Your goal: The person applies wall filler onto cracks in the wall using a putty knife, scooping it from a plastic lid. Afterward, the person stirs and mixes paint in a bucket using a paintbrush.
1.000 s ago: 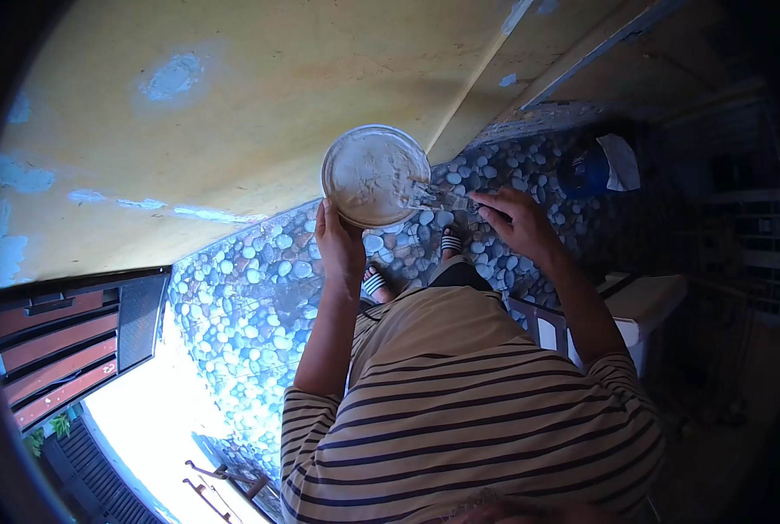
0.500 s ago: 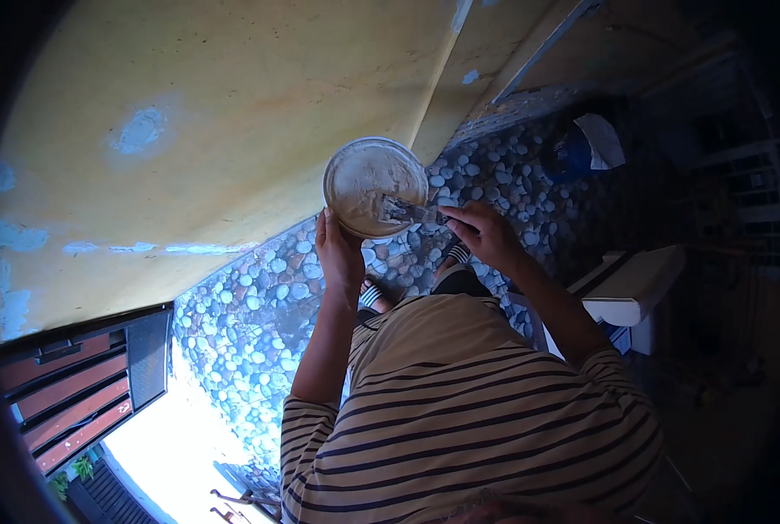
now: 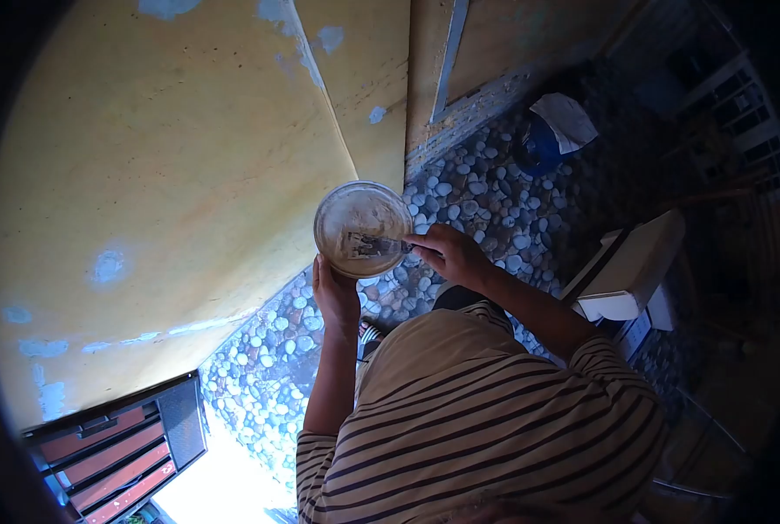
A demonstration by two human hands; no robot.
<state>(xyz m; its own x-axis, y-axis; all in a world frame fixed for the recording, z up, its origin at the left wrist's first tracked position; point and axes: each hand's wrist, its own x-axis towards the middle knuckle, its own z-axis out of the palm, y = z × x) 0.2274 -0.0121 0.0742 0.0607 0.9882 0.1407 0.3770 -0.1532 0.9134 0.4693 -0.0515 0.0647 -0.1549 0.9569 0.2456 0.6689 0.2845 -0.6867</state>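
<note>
With my left hand (image 3: 336,301) clasping the dish (image 3: 364,184) near the wall (image 3: 189,157) and my right hand (image 3: 454,255) pinching the scraper (image 3: 368,244), pressing too hard off-centre could tip the dish and spill paste (image 3: 342,214).

Pebble-patterned floor (image 3: 272,354) runs along yellow wall (image 3: 189,175); blue container (image 3: 537,155) and striped sandal (image 3: 371,333) on it, both near wall.
</note>
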